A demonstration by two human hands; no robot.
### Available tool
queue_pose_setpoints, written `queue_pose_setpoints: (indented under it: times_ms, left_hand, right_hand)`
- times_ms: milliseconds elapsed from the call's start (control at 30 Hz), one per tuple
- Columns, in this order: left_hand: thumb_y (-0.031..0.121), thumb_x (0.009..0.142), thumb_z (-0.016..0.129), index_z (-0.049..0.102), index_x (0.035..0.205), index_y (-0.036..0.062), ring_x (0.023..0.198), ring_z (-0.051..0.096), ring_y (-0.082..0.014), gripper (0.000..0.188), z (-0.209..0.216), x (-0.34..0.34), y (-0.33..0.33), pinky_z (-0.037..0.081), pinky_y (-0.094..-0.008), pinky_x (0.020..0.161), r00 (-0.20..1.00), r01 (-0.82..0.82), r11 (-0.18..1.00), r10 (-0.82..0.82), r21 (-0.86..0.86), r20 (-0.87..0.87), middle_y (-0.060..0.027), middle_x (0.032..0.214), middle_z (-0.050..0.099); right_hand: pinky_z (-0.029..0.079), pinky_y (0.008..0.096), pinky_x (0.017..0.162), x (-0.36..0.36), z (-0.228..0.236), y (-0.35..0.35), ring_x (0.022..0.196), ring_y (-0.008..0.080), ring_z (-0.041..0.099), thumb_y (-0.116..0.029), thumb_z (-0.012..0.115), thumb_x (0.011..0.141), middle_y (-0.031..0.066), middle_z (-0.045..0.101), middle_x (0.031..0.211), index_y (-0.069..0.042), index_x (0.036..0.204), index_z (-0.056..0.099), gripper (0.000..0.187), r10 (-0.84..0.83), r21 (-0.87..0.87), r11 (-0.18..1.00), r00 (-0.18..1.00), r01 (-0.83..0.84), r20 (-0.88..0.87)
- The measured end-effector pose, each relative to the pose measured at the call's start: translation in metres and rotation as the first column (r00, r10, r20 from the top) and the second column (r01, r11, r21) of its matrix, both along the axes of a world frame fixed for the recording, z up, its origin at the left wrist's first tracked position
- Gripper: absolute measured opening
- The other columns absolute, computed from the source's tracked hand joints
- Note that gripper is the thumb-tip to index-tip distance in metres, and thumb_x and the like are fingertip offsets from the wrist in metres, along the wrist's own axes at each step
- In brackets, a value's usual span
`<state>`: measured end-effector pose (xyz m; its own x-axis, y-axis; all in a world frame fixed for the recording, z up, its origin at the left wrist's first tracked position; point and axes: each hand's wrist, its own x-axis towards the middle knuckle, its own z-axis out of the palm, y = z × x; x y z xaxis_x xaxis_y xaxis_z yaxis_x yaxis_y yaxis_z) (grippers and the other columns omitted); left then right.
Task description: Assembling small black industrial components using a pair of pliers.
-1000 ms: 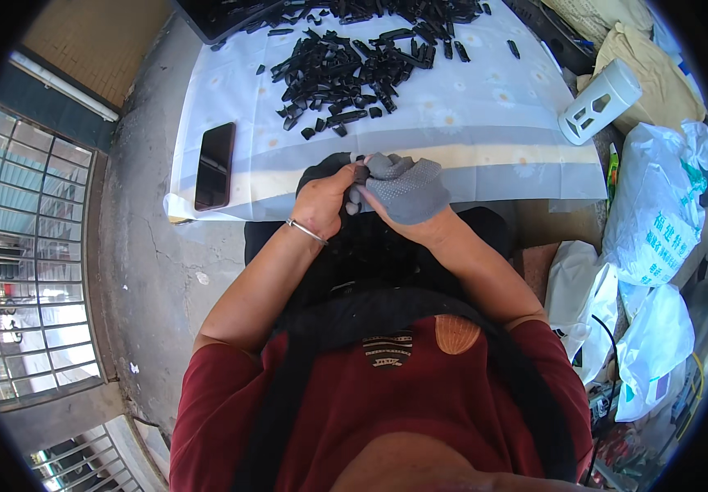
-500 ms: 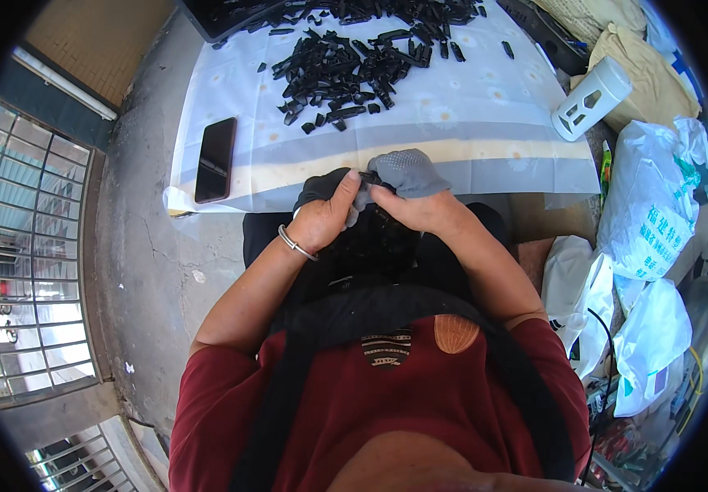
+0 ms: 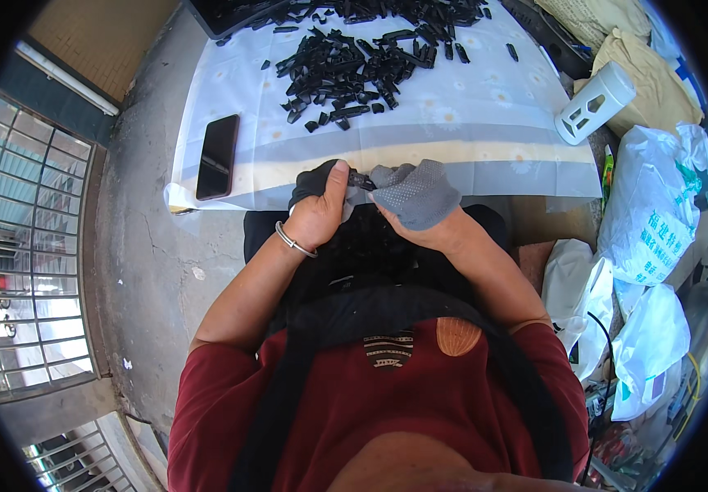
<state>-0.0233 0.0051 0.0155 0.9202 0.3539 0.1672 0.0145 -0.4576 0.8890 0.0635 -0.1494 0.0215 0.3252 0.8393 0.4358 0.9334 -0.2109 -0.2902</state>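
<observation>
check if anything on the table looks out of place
One black piece lies by itself toward the right edge of the tablecloth, apart from the heap of black pieces, so it looks slightly stray. I see no clear spill.

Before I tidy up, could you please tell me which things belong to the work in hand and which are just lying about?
Apparently part of the work:
dark piece between left hand and right hand
heaped black pieces

Apparently just lying about:
phone
white cylinder
white bags
</observation>
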Motion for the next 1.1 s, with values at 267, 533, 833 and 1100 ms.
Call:
queue_pose_setpoints:
  times_ms: [267, 533, 833, 1100]
  left_hand:
    - [0.017, 0.09, 0.038, 0.054, 0.075, 0.0006, 0.067, 0.053, -0.0392, 0.028, -0.017, 0.001, 0.001, 0.042, -0.0415, 0.06, 0.995, 0.032, 0.977, -0.051, 0.21, 0.083, -0.0206, 0.07, 0.056]
    - [0.018, 0.091, 0.038, 0.053, 0.075, 0.0001, 0.066, 0.053, -0.0377, 0.028, 0.002, -0.004, 0.012, 0.042, -0.0393, 0.059, 0.996, 0.069, 0.964, -0.081, 0.255, 0.038, -0.02, 0.069, 0.055]
    - [0.016, 0.088, 0.04, 0.054, 0.076, 0.0015, 0.069, 0.055, -0.0368, 0.024, -0.011, -0.007, 0.005, 0.043, -0.0391, 0.062, 0.992, 0.035, 0.961, -0.066, 0.275, 0.105, -0.0193, 0.071, 0.057]
    - [0.037, 0.082, 0.052, 0.061, 0.09, 0.0044, 0.073, 0.06, -0.0313, 0.034, 0.007, 0.022, 0.036, 0.048, -0.0369, 0.067, 0.991, -0.012, 0.707, 0.101, 0.707, -0.084, -0.0155, 0.082, 0.062]
  right_hand:
    - [0.042, 0.0394, 0.079, 0.0, -0.028, 0.01, 0.091, 0.0282, 0.055, -0.02, 0.057, 0.076, 0.01, 0.059, 0.097, -0.007, 0.096, 0.059, 0.024, 0.039, 0.155, 0.987, 0.999, -0.036, -0.018]
    - [0.044, 0.0383, 0.074, -0.002, -0.006, 0.015, 0.085, 0.0267, 0.056, -0.021, 0.057, 0.074, 0.009, 0.059, 0.09, -0.008, 0.094, 0.058, 0.024, 0.024, 0.156, 0.986, 0.986, -0.05, 0.162]
    - [0.043, 0.0363, 0.073, -0.011, -0.02, 0.021, 0.088, 0.0237, 0.055, -0.021, 0.057, 0.072, 0.0081, 0.058, 0.092, -0.012, 0.096, 0.059, 0.025, 0.047, 0.16, 0.985, 0.992, -0.066, 0.116]
    - [0.044, 0.0411, 0.077, 0.06, 0.004, 0.045, 0.087, 0.0326, 0.055, -0.017, 0.052, 0.078, 0.0168, 0.059, 0.092, -0.006, 0.097, 0.06, 0.024, -0.165, -0.136, 0.977, 0.986, 0.163, -0.006]
